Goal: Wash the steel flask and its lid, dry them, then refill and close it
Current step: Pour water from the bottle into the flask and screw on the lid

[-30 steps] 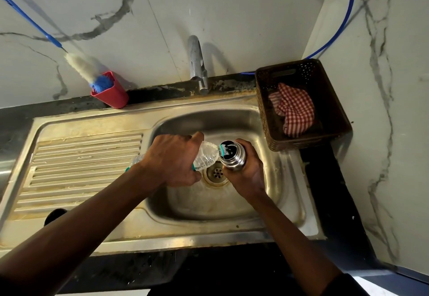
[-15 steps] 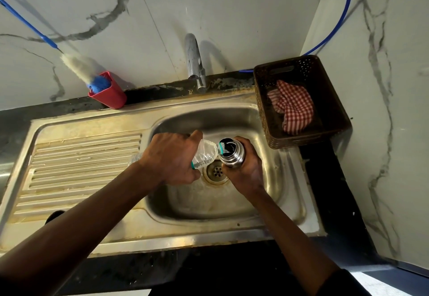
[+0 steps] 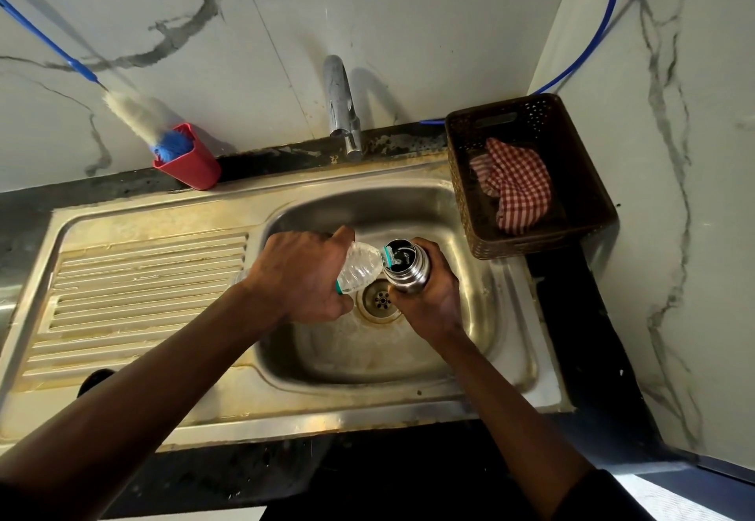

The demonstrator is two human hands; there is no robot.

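Observation:
My right hand (image 3: 429, 300) grips the steel flask (image 3: 406, 271) upright over the sink basin (image 3: 490, 308), just above the drain (image 3: 380, 300). The flask's mouth is uncovered. My left hand (image 3: 302, 275) holds a clear plastic water bottle (image 3: 359, 267) tipped on its side, its green-ringed neck resting at the flask's mouth. Most of the bottle's body is hidden under my left hand. The flask's lid is not in view.
A steel tap (image 3: 343, 108) stands behind the basin. A brown basket (image 3: 572, 144) holding a red checked cloth (image 3: 517, 185) sits at the right. A red cup (image 3: 192, 169) with a blue-handled bottle brush (image 3: 135, 112) stands at the back left, beside the ribbed draining board (image 3: 139, 296).
Nothing has visibly moved apart from a slight shift of the camera; the bottle stays tipped at the flask's mouth.

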